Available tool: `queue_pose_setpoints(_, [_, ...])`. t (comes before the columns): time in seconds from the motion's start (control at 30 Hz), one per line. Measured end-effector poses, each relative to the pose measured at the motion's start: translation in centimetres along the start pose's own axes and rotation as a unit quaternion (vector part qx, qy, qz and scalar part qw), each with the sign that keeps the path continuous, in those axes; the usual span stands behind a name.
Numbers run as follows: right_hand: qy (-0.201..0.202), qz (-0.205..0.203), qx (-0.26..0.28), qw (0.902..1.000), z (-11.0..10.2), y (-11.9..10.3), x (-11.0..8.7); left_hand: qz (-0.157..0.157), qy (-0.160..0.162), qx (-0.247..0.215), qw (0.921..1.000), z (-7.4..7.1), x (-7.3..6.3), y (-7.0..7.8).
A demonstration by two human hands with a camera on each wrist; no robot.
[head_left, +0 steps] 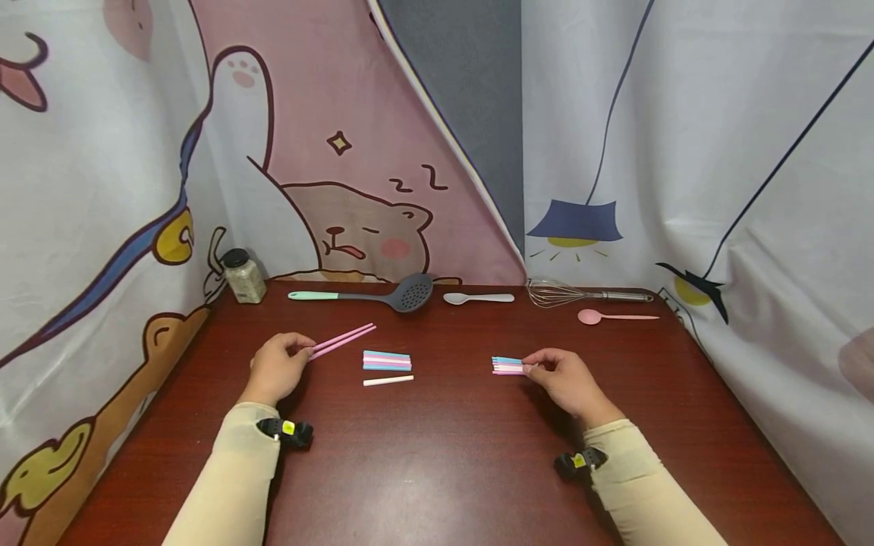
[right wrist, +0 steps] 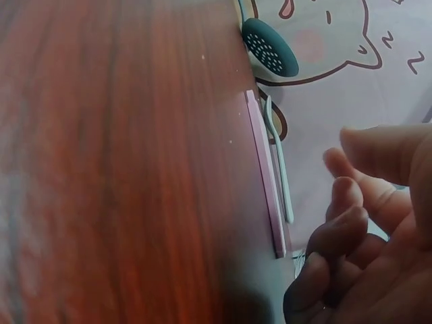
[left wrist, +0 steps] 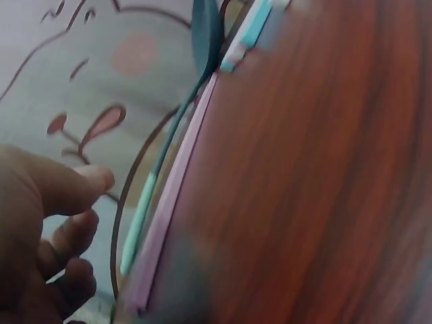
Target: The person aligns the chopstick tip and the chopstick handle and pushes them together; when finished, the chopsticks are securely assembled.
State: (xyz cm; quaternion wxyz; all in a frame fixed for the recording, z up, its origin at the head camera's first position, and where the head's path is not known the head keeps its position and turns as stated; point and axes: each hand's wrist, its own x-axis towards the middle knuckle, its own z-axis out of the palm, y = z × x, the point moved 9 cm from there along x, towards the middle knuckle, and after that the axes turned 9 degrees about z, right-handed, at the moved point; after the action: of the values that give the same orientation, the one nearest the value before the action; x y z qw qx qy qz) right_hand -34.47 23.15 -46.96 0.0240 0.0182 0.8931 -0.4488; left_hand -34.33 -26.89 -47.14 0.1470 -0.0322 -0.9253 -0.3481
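Observation:
Two long pink chopsticks (head_left: 348, 338) lie slanted on the left part of the table. Close by their near ends is my left hand (head_left: 276, 368); the left wrist view shows its thumb and fingers apart from the pink chopstick (left wrist: 177, 189). Toward the right, short blue, white and pink sticks (head_left: 506, 366) lie side by side, and my right hand (head_left: 563, 381) overlaps their right end in the head view. Seen from the right wrist, the bent fingers (right wrist: 341, 229) stand off from the pink stick (right wrist: 265, 175). Another row of short coloured sticks (head_left: 387, 360) lies mid-table, a single white stick (head_left: 388, 381) in front of it.
Along the back edge lie a slotted skimmer (head_left: 410, 294) with a mint handle, a pale spoon (head_left: 479, 298) and a wire whisk (head_left: 580, 294). A pink spoon (head_left: 614, 317) is before the whisk. In the back left corner stands a black-lidded jar (head_left: 244, 279). Printed curtains surround the table.

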Motion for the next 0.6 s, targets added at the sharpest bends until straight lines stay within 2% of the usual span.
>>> queue_pose_setpoints(0.13, [-0.011,0.016,-0.008,0.9998,0.1,0.5,0.2,0.054,-0.008,-0.021,0.9983,1.0,0.0,2.3])
queue_pose_setpoints(0.23, [-0.019,0.021,-0.014,0.9995,0.2,0.7,0.2,0.078,-0.025,-0.04,0.9958,1.9,-0.1,3.6])
queue_pose_setpoints(0.4, [-0.042,0.026,-0.043,0.9978,0.4,0.9,0.0,0.106,-0.074,-0.077,0.9886,3.6,-0.6,5.5])
queue_pose_setpoints(0.6, [-0.071,0.031,-0.05,0.9958,0.9,1.4,-0.2,0.129,-0.146,-0.085,0.9771,5.9,-1.4,6.9])
